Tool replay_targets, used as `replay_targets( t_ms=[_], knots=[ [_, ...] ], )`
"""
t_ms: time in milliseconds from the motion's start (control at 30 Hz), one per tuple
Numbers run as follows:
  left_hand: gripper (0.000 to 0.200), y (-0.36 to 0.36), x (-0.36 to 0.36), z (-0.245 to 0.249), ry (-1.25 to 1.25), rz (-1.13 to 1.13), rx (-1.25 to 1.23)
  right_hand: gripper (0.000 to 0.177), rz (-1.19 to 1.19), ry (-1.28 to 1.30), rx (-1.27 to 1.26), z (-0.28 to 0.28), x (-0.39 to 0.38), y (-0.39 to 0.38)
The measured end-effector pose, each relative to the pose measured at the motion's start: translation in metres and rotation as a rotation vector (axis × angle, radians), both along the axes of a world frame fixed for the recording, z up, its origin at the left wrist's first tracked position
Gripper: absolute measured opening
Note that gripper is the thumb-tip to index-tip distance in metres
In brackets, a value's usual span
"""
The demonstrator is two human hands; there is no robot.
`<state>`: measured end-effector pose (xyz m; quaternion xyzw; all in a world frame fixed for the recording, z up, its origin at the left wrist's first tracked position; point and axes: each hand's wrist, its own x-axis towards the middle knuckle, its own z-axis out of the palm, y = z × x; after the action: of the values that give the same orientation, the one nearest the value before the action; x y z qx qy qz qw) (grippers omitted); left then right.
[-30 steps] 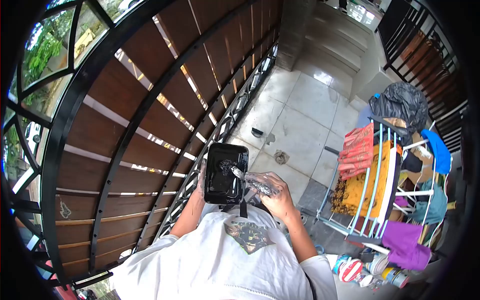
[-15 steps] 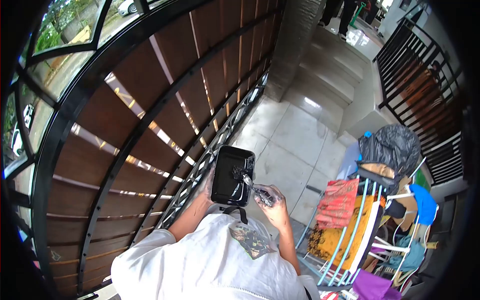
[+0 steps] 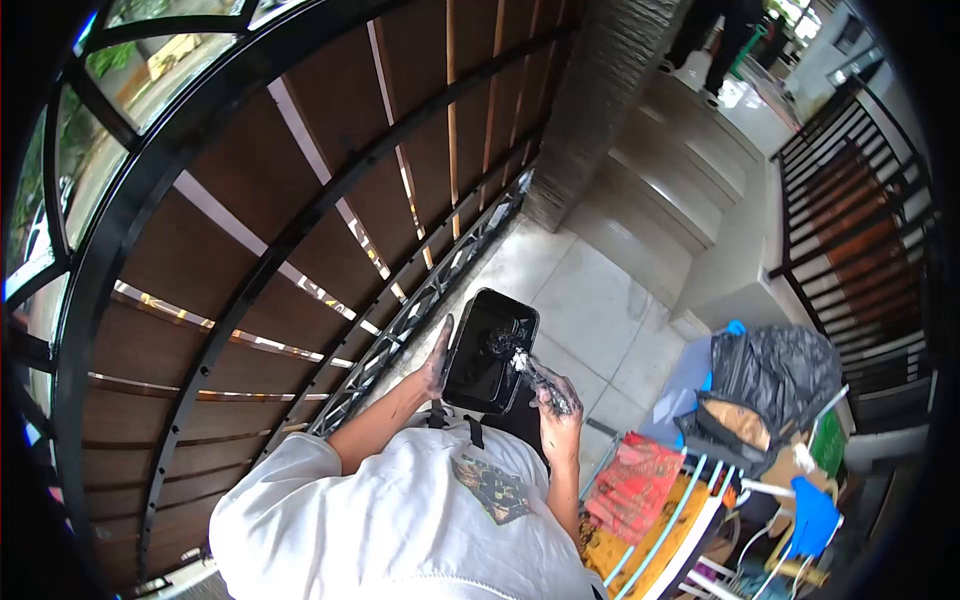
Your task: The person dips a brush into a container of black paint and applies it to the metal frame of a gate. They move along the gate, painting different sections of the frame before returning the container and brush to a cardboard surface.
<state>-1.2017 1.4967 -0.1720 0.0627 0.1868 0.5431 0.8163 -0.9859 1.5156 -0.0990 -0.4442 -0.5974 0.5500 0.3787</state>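
Note:
In front of my chest is a black rectangular tray (image 3: 465, 372), tilted, with dark glossy paint inside. My left hand (image 3: 437, 362) holds the tray at its left side, thumb along the rim and the other fingers hidden behind it. My right hand (image 3: 556, 397), smeared with black, is closed around a paintbrush (image 3: 524, 364). The brush's dark, paint-loaded end rests inside the tray, and a whitish patch shows near its middle.
A brown slatted gate (image 3: 330, 200) with black metal bars curves along my left. Steps (image 3: 650, 190) rise ahead, where a person's legs (image 3: 725, 55) show. At right stand a black plastic bag (image 3: 780, 370), a rack with a red cloth (image 3: 632, 482) and a railing (image 3: 850, 190).
The view has turned, and the tray with both hands appears farther right. My left hand shows more plainly at the tray's side. The brush stays in the tray.

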Motion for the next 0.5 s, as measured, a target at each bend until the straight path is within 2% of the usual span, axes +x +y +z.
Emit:
replay_targets(
  t_ms=[33,100,133,233,267,333,500],
  knots=[
    [0.088,0.013,0.002,-0.005,0.004,0.029,-0.007,0.03,0.029,0.004,-0.007,-0.003,0.001,0.023],
    [0.096,0.045,0.005,-0.015,0.001,0.11,0.053,0.029,0.189,-0.182,0.264,-0.008,0.006,0.078],
    [0.1,0.062,0.006,-0.029,-0.057,0.154,0.061,0.029,0.246,-0.18,0.304,-0.008,0.006,0.104],
    [0.103,0.115,0.021,-0.005,-0.031,0.284,0.062,0.028,0.419,-0.188,0.415,0.003,0.008,0.183],
    [0.103,0.138,0.032,0.019,0.117,0.389,0.103,0.028,0.47,-0.224,0.47,0.003,0.012,0.208],
    [0.102,0.178,0.044,0.029,0.206,0.465,0.123,0.027,0.502,-0.196,0.505,0.005,0.023,0.255],
    [0.101,0.255,0.06,0.021,0.234,0.509,0.141,0.024,0.593,-0.11,0.621,0.022,0.04,0.353]
  ],
)
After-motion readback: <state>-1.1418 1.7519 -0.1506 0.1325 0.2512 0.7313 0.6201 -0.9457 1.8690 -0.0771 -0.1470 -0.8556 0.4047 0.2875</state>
